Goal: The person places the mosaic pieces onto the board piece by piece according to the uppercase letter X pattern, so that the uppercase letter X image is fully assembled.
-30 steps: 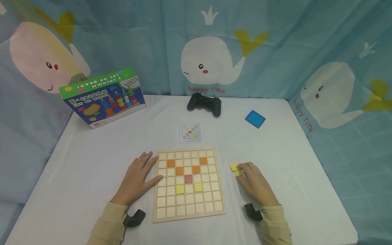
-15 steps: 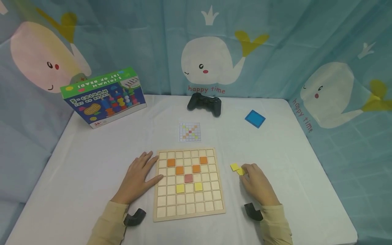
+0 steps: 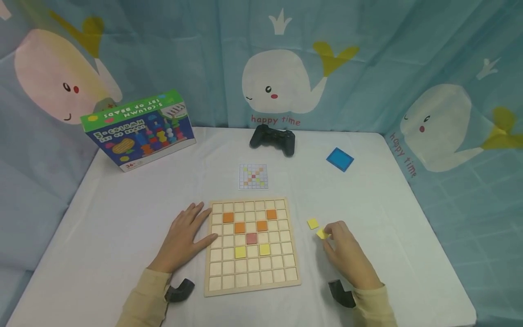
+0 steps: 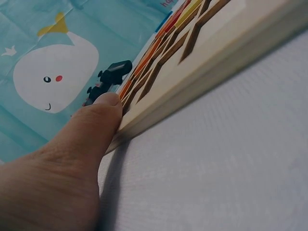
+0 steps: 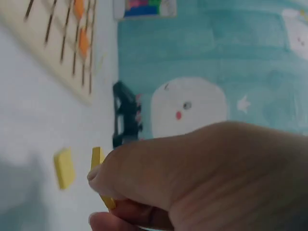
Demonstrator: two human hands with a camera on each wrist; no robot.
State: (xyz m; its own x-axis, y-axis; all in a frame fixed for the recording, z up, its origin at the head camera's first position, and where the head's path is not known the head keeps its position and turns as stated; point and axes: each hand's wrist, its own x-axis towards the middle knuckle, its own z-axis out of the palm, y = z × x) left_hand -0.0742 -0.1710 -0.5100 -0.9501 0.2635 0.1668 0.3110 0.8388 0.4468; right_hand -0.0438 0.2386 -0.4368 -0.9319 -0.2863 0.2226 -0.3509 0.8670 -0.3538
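A wooden grid board (image 3: 253, 290) lies in the middle of the table, with several orange tiles (image 3: 228, 218), a red tile (image 3: 251, 238) and two yellow tiles in its cells. My left hand (image 3: 181, 238) rests along the board's left side, fingers straight, thumb over the edge; the left wrist view shows the thumb (image 4: 91, 125) on the rim. To the right of the board, my right hand (image 3: 347, 252) pinches a yellow square tile (image 3: 322, 234) between thumb and fingers. In the right wrist view this tile (image 5: 96, 156) stands tilted. Another yellow tile (image 3: 313, 223) lies loose on the table beside it.
Behind the board lies a pattern card (image 3: 253, 176) with a coloured grid. Farther back are a black game controller (image 3: 273, 140) and a blue tray (image 3: 340, 159). A bead-set box (image 3: 140, 136) stands back left. A whale-printed curtain (image 3: 204, 68) closes off the back.
My right hand has drawn one yellow tile toward the person and slightly right, off the other, which now lies apart. The left hand and the board have stayed in place.
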